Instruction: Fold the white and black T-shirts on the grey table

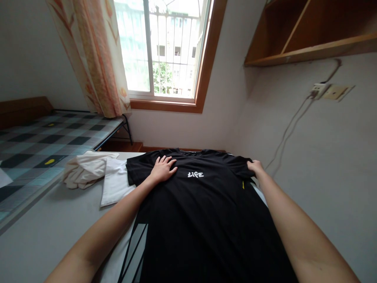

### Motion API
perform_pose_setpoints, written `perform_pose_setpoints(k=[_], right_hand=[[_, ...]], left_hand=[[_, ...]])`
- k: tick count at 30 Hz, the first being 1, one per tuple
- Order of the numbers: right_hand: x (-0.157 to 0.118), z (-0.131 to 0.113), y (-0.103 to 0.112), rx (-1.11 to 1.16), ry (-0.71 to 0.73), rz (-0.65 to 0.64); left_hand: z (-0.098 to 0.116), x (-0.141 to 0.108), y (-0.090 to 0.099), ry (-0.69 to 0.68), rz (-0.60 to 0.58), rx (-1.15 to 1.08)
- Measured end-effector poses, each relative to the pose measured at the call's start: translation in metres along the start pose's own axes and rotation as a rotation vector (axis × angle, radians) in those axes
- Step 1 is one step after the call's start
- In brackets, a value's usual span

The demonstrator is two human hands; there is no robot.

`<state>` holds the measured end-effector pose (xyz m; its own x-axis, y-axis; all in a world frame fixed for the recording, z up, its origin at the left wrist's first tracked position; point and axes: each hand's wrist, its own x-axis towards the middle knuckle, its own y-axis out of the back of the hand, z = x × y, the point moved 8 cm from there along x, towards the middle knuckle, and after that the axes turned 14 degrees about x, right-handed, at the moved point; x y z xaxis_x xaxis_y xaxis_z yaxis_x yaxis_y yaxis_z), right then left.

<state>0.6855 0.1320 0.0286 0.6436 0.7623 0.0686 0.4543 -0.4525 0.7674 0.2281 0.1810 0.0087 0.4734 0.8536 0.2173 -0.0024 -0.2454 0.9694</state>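
Note:
A black T-shirt with white lettering on its chest lies spread out in front of me, its collar at the far end. My left hand rests flat on the shirt's upper left, fingers spread. At the right, my right hand is closed on the edge of the shirt's right sleeve, pinching the cloth. White cloth shows from under the left sleeve, and more pale cloth shows along both sides of the shirt. The shirt's bottom hem is out of view.
A crumpled cream cloth lies on the pale tabletop to the left. Beyond it stands a bed with a checked mattress. A wall with a hanging cable rises close on the right, below a wooden shelf.

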Motion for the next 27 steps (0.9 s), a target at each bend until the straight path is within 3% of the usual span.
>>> perform_pose_setpoints(k=[3,10,15,17,21,24,27], right_hand=[[0.002,0.0,0.01,-0.045,-0.094,0.081],[-0.032,0.007,0.003,0.264,-0.349,-0.279],[-0.059,0.0,0.016,0.467,-0.265,-0.526],[-0.064,-0.002,0.019,0.564,-0.195,-0.554],[-0.063,0.014,0.019,0.543,-0.153,-0.409],[-0.062,0.025,0.018,0.312,-0.119,-0.286],[-0.066,0.008,0.031,0.016,0.077,-0.06]], left_hand=[[0.0,0.0,0.001,0.001,-0.002,-0.005],[0.0,0.0,0.0,-0.001,0.001,-0.01],[0.0,0.001,0.0,-0.003,0.015,-0.005],[0.0,0.001,0.0,-0.005,0.015,-0.004],[0.0,0.0,0.003,-0.005,0.013,-0.014],[0.0,-0.001,0.004,-0.004,0.015,-0.024],[0.0,-0.001,0.004,-0.002,0.017,-0.026]])
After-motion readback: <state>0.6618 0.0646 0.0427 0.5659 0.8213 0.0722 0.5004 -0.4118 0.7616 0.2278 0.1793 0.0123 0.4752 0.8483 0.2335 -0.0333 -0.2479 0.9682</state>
